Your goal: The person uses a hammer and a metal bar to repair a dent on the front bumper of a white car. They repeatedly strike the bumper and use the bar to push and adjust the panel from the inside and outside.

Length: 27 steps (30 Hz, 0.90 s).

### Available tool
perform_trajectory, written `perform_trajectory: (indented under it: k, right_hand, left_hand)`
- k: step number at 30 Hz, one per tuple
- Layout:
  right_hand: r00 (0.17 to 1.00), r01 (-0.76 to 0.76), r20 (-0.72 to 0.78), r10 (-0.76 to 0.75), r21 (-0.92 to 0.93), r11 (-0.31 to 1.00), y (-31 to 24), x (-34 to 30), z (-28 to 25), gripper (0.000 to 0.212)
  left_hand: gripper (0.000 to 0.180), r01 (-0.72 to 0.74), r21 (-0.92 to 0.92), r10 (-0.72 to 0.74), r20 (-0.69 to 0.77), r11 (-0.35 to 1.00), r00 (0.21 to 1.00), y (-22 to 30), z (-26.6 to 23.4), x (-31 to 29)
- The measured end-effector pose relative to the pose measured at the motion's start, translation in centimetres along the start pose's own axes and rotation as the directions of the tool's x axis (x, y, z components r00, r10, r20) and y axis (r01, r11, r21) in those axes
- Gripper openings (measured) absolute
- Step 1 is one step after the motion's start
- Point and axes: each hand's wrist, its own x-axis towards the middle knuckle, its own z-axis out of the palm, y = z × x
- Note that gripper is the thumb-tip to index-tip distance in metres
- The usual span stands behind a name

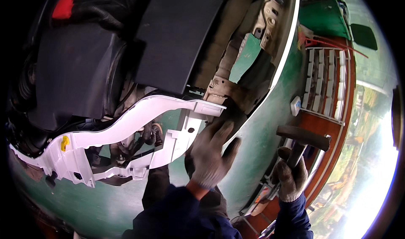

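White metal makes a long, bent frame (122, 116) that runs across the front of a car, from the near left side to the middle. It has big holes in it, and a small yellow clip (65, 143) sits on its left part. The left hand (211, 156), in a pale knit glove (206, 171), is just beside the right end of the frame. Its thumb stands apart from the other fingers, which point to the far side. The hand is a bit blurry, so I cannot tell if it touches the frame.

To the right, well apart from the frame, the right hand (291, 175) has a glove on too. Its fingers are curled tight around the handle (297, 155) of a hammer (303, 137). The dark hammer head is up above the fist, on the far side of it. Both arms have dark blue sleeves (291, 216).

Big black covers (177, 36) fill the far left, with a red patch (64, 5) near them. Green floor (257, 142) shows under the car. On the far right is a brown bench (321, 128) with rows of white blocks (319, 72).
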Motion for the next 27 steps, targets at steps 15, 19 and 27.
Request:
perform_trajectory:
  k: [15,19,27]
  right_hand:
    - [0.836,0.407,0.548,0.012,-0.635,0.657,-8.8,8.2,-1.8,0.035]
    - [0.68,0.665,0.732,0.044,-0.641,0.383,-10.0,10.8,-0.5,0.034]
    - [0.662,0.702,0.693,0.284,-0.707,0.089,-12.3,10.9,2.1,0.033]
  left_hand:
    - [0.052,0.19,-0.533,-0.322,0.718,-0.824,0.617,1.5,6.5,-3.2]
    - [0.046,0.114,-0.58,-0.435,0.714,-0.807,0.549,2.0,7.6,-2.2]
    - [0.029,0.06,-0.664,-0.542,0.656,-0.745,0.524,2.6,7.9,-1.8]
